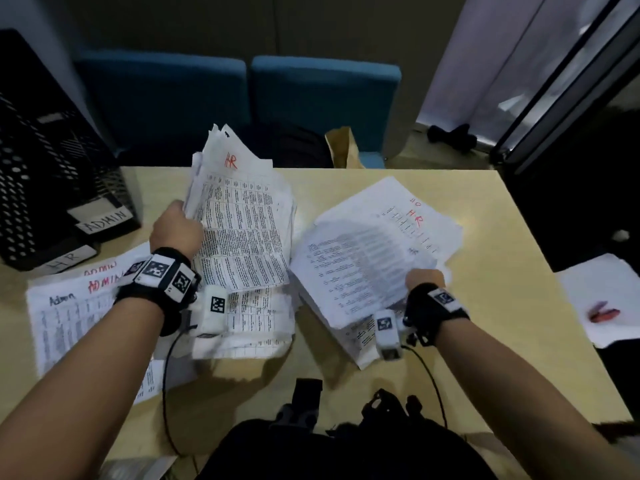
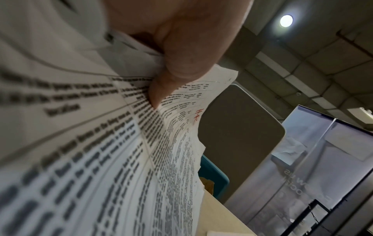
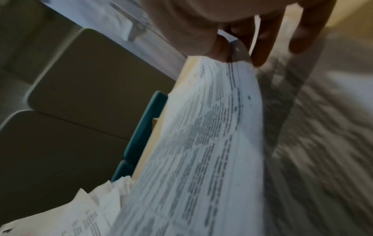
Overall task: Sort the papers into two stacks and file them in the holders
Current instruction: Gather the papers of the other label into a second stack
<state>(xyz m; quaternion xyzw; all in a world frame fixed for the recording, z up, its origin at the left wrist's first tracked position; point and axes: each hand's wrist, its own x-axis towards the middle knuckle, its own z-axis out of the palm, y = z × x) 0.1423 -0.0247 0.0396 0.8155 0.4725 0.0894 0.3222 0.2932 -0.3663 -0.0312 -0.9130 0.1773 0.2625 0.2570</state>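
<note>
My left hand (image 1: 176, 225) grips a thick sheaf of printed sheets (image 1: 242, 216) marked HR in red, raised on edge over more sheets (image 1: 256, 327) lying flat. In the left wrist view the left thumb (image 2: 181, 63) presses on that sheaf (image 2: 101, 159). My right hand (image 1: 425, 279) holds the near edge of a blurred sheet (image 1: 353, 268), lifted over the right pile (image 1: 412, 216), whose top page reads HR. In the right wrist view its fingers (image 3: 262, 47) pinch the sheet (image 3: 212, 143). A pile marked ADMIN (image 1: 69, 306) lies at the left. Black mesh holders (image 1: 45, 168) labelled ADMIN and HR stand at the far left.
The beige table (image 1: 502, 271) ends at a blue bench (image 1: 311, 98) behind. A brown paper bag (image 1: 343, 147) sits on the bench. White paper with a red object (image 1: 602, 311) lies off the table's right side. Cables (image 1: 166, 393) trail from my wrists.
</note>
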